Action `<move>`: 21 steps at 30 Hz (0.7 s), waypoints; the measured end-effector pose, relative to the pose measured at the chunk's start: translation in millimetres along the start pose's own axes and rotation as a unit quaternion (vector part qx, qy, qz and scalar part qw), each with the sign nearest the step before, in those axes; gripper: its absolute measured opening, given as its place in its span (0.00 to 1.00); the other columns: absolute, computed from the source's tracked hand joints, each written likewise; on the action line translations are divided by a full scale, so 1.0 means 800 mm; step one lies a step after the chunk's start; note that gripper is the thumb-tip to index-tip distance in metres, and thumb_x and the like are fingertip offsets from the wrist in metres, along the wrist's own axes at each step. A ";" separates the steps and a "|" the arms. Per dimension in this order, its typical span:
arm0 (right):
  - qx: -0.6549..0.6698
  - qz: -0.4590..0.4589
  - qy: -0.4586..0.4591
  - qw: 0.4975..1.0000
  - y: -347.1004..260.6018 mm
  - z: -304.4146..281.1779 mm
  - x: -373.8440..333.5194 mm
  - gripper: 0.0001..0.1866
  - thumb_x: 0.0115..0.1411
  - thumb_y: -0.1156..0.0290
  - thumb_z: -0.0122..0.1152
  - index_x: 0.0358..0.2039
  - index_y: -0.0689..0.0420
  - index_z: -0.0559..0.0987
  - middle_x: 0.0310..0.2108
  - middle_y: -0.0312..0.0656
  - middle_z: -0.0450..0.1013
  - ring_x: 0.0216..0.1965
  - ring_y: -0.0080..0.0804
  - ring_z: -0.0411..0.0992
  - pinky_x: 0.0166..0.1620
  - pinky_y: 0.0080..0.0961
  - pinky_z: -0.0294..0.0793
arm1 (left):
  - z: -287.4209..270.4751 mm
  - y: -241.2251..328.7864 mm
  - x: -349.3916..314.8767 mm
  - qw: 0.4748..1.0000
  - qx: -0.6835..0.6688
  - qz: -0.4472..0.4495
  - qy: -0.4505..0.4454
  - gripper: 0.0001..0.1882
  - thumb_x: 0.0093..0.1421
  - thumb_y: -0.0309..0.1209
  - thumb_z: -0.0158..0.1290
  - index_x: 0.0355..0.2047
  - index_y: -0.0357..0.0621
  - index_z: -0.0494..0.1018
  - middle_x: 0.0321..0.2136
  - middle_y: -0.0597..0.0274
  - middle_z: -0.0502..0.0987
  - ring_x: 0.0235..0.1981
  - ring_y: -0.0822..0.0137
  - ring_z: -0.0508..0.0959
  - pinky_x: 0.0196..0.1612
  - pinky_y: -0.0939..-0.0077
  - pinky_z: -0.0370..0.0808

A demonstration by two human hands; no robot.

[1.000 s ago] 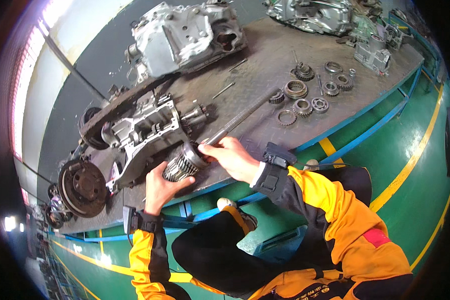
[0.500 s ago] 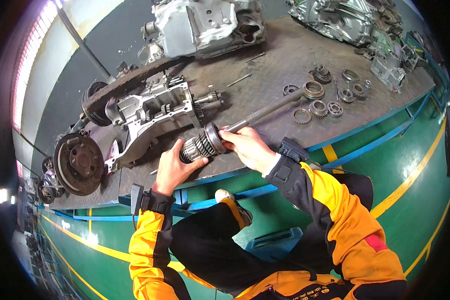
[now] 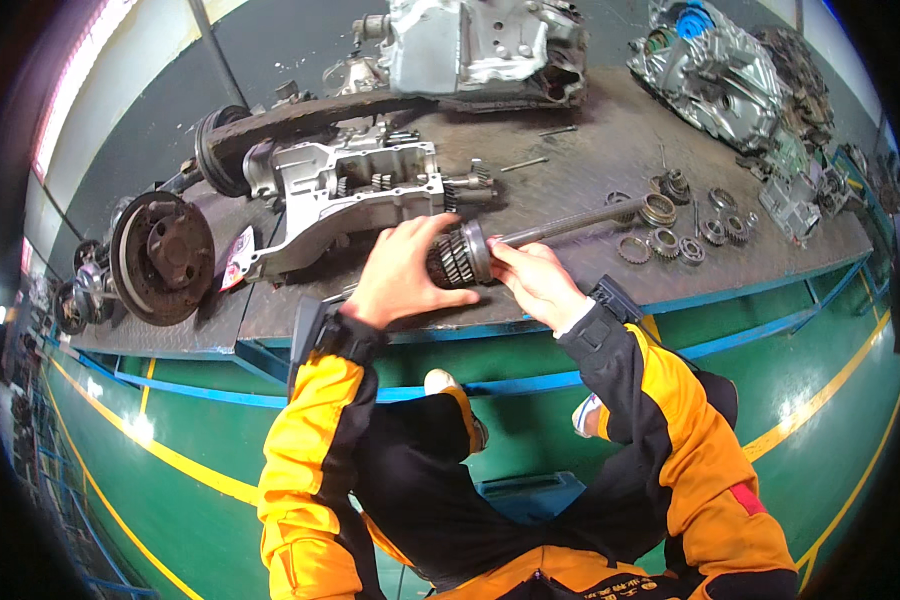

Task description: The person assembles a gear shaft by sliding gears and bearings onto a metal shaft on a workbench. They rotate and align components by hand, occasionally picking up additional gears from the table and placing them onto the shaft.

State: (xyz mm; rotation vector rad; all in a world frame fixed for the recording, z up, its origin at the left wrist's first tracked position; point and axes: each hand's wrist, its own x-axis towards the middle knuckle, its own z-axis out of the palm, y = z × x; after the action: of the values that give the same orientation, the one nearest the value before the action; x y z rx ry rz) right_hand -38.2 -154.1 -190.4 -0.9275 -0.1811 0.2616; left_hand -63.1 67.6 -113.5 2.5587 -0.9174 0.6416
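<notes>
A long splined transmission shaft [image 3: 570,226] lies slanting across the workbench, its far end at a ring gear [image 3: 658,210]. Helical gears [image 3: 454,262] sit on its near end beside a smooth steel ring [image 3: 478,251]. My left hand [image 3: 402,278] is around the gear end with thumb and forefinger spread wide; its other fingers are partly hidden. Just right of the ring, the fingers of my right hand [image 3: 538,283] are closed on the shaft assembly, thumb underneath hidden in part. Behind my left hand rests an opened gearbox housing [image 3: 350,200] with gears inside.
Several loose gears and bearing rings [image 3: 664,242] lie on the right of the metal bench [image 3: 610,120]. Large silver casings [image 3: 510,50] stand at the back. A rusty brake drum [image 3: 165,258] and axle are at the left. Blue rails [image 3: 530,384] run below the bench edge.
My left hand has loosened from the gears, its thumb and forefinger spreading apart. My right hand keeps its grip by the ring. The whole view has shifted, with the bench appearing farther right.
</notes>
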 end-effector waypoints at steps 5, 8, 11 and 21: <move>-0.014 0.019 0.035 0.999 -0.003 0.005 -0.003 0.08 0.72 0.70 0.61 0.44 0.62 0.83 0.43 0.42 0.81 0.43 0.28 0.79 0.49 0.29 0.77 | 0.019 0.008 0.032 0.994 -0.090 0.029 -0.050 0.44 0.48 0.56 0.72 0.59 0.45 0.74 0.51 0.46 0.79 0.52 0.45 0.81 0.54 0.57 0.79; -0.017 0.021 0.038 0.999 -0.005 0.004 -0.006 0.09 0.71 0.69 0.63 0.44 0.62 0.83 0.43 0.40 0.81 0.43 0.28 0.79 0.49 0.27 0.77 | 0.021 0.001 0.033 0.997 -0.073 0.012 -0.020 0.37 0.52 0.55 0.70 0.55 0.45 0.76 0.44 0.49 0.83 0.47 0.46 0.84 0.50 0.57 0.80; -0.011 0.020 0.034 0.999 -0.004 -0.002 -0.005 0.10 0.70 0.68 0.65 0.44 0.62 0.82 0.43 0.40 0.81 0.43 0.28 0.79 0.50 0.27 0.77 | 0.020 -0.004 0.028 0.997 -0.065 0.027 -0.019 0.34 0.54 0.56 0.66 0.54 0.48 0.74 0.43 0.48 0.84 0.45 0.43 0.84 0.48 0.54 0.80; -0.016 -0.011 -0.018 1.000 -0.017 -0.018 -0.044 0.06 0.69 0.75 0.62 0.44 0.62 0.81 0.39 0.42 0.80 0.41 0.30 0.79 0.47 0.27 0.80 | 0.027 0.002 0.032 0.999 -0.001 -0.026 -0.039 0.36 0.51 0.59 0.64 0.55 0.56 0.73 0.32 0.44 0.84 0.38 0.40 0.85 0.42 0.49 0.79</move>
State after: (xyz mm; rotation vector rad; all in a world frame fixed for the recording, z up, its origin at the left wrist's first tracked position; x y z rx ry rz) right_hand -66.0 -183.6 -189.8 -0.9521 -0.2289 0.2555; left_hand -40.3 43.4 -117.9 2.6133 -0.8735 0.5288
